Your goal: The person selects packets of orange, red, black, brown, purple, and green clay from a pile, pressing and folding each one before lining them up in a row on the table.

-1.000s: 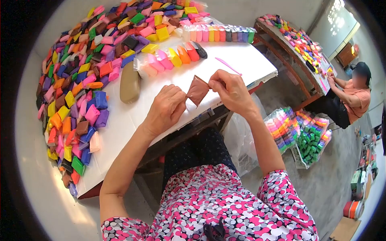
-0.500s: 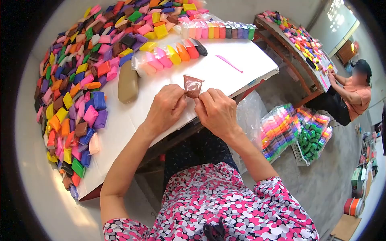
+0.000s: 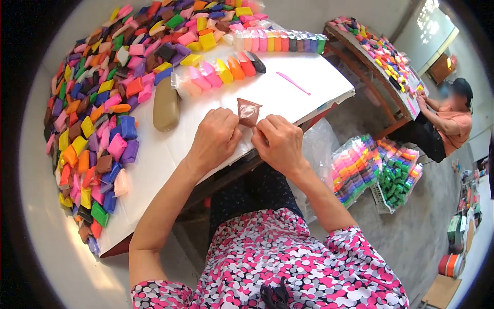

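Note:
Between my two hands is a small brown packet [image 3: 249, 112] in shiny clear wrap, held over the table's near edge. My left hand [image 3: 217, 135] pinches its lower left corner, fingers curled in. At the lower right corner, my right hand [image 3: 278, 140] grips it the same way. Just beyond lies a row of coloured packets [image 3: 225, 72] in a clear sleeve, running from pale pink to black. An olive-brown oblong object [image 3: 166, 105] rests to the left of it. A thin pink tool [image 3: 294, 83] lies on the white tabletop [image 3: 314, 77].
A large heap of coloured packets [image 3: 103, 103] covers the table's left and far side. A longer filled sleeve [image 3: 278, 41] lies at the back. Right of the table, filled bags [image 3: 355, 167] and a white basket [image 3: 381, 198] stand low. Another person [image 3: 447, 118] sits at a second table.
Both hands stay on the brown packet, which has tilted slightly. The whole view has shifted a little; nothing else on the table has clearly moved.

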`<state>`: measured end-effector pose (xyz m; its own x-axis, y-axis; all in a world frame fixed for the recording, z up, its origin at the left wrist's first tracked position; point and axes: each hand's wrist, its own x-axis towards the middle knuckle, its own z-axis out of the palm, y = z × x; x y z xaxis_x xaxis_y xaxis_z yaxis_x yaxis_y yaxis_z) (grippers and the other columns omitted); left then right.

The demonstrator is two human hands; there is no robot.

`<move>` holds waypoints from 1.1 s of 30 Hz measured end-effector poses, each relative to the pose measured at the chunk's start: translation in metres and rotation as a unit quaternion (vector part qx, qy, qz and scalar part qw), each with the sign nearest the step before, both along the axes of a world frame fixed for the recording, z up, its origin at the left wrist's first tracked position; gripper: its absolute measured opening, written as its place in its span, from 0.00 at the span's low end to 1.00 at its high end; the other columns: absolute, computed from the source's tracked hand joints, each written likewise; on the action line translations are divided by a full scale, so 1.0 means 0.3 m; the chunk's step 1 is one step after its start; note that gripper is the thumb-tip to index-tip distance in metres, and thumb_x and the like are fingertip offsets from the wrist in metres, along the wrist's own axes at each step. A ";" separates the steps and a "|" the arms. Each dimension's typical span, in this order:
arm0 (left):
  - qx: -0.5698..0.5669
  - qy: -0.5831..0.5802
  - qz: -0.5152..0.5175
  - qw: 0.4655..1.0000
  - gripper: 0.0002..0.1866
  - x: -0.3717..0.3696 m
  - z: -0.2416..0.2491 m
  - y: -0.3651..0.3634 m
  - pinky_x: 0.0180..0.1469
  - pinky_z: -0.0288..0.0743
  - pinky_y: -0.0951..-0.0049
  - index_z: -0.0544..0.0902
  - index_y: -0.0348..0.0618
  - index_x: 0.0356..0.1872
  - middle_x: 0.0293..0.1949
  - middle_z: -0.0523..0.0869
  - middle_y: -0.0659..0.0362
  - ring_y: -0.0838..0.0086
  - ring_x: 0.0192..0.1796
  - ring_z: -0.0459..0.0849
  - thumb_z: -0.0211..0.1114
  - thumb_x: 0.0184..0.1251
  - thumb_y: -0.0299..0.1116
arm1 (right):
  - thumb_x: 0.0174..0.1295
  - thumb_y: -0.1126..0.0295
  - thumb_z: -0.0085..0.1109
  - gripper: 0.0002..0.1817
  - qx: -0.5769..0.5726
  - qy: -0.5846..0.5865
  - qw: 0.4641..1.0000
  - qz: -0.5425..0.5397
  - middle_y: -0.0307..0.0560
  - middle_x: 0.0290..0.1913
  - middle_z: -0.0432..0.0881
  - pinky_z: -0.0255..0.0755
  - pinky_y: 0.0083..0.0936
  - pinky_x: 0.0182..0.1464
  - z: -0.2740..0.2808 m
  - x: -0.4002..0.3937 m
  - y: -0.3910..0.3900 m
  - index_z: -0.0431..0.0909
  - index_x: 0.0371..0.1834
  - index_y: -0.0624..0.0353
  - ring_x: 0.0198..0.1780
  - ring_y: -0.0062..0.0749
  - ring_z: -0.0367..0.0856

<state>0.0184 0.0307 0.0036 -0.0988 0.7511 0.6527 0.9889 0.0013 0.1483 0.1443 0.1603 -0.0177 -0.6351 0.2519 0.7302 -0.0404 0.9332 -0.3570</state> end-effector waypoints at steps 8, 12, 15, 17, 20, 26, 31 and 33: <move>0.034 0.161 0.028 0.986 0.06 0.026 0.015 -0.002 0.36 0.68 0.64 0.73 0.40 0.28 0.27 0.72 0.55 0.63 0.32 0.74 0.62 0.50 0.24 | 0.59 0.48 0.63 0.28 -0.298 -0.100 0.949 0.007 0.56 0.20 0.80 0.73 0.35 0.29 0.109 -0.002 -0.004 0.81 0.24 0.69 0.23 0.45 0.81; 0.045 0.224 0.031 0.973 0.06 0.042 0.022 -0.006 0.35 0.66 0.67 0.75 0.38 0.29 0.27 0.72 0.56 0.66 0.32 0.73 0.62 0.50 0.26 | 0.58 0.48 0.66 0.27 -0.351 -0.109 0.929 0.042 0.48 0.20 0.79 0.69 0.29 0.26 0.121 -0.034 0.009 0.80 0.25 0.69 0.22 0.30 0.77; 0.035 0.251 0.046 0.966 0.06 0.049 0.025 -0.011 0.36 0.67 0.68 0.76 0.37 0.29 0.27 0.73 0.55 0.67 0.32 0.73 0.61 0.51 0.27 | 0.60 0.53 0.67 0.22 -0.415 -0.151 0.892 0.092 0.37 0.25 0.80 0.67 0.17 0.24 0.127 -0.050 0.026 0.82 0.29 0.66 0.22 0.16 0.73; 0.045 0.242 0.041 0.968 0.07 0.048 0.015 -0.007 0.35 0.66 0.66 0.76 0.36 0.30 0.28 0.72 0.55 0.66 0.31 0.73 0.62 0.49 0.25 | 0.60 0.54 0.68 0.21 -0.447 -0.170 0.872 0.101 0.38 0.26 0.81 0.69 0.16 0.24 0.133 -0.050 0.039 0.81 0.32 0.66 0.23 0.16 0.75; 0.040 0.236 0.042 0.970 0.10 0.049 0.011 -0.006 0.35 0.67 0.65 0.77 0.34 0.33 0.29 0.73 0.54 0.65 0.32 0.73 0.63 0.48 0.25 | 0.58 0.59 0.67 0.19 -0.472 -0.176 0.855 0.122 0.41 0.27 0.82 0.75 0.20 0.30 0.170 -0.045 0.043 0.82 0.33 0.68 0.26 0.20 0.79; 0.061 0.228 0.053 0.970 0.11 0.054 0.026 -0.008 0.37 0.68 0.69 0.78 0.33 0.37 0.30 0.76 0.56 0.67 0.35 0.76 0.61 0.52 0.27 | 0.57 0.71 0.62 0.10 -0.354 -0.119 0.909 0.187 0.40 0.33 0.83 0.75 0.19 0.34 0.245 -0.092 0.151 0.79 0.39 0.64 0.33 0.19 0.81; 0.050 0.183 0.060 0.980 0.14 0.041 0.014 0.004 0.37 0.68 0.68 0.77 0.34 0.40 0.32 0.76 0.56 0.67 0.35 0.75 0.62 0.50 0.26 | 0.50 0.73 0.62 0.07 -0.191 -0.117 0.967 0.120 0.38 0.33 0.81 0.74 0.25 0.47 0.232 -0.268 0.451 0.77 0.33 0.59 0.39 0.23 0.80; 0.043 0.161 0.059 0.984 0.13 0.035 0.008 0.007 0.36 0.68 0.67 0.77 0.35 0.38 0.32 0.75 0.56 0.66 0.35 0.75 0.62 0.49 0.26 | 0.49 0.73 0.62 0.07 -0.201 -0.167 0.956 0.131 0.38 0.32 0.80 0.73 0.26 0.51 0.212 -0.335 0.537 0.76 0.31 0.58 0.40 0.24 0.79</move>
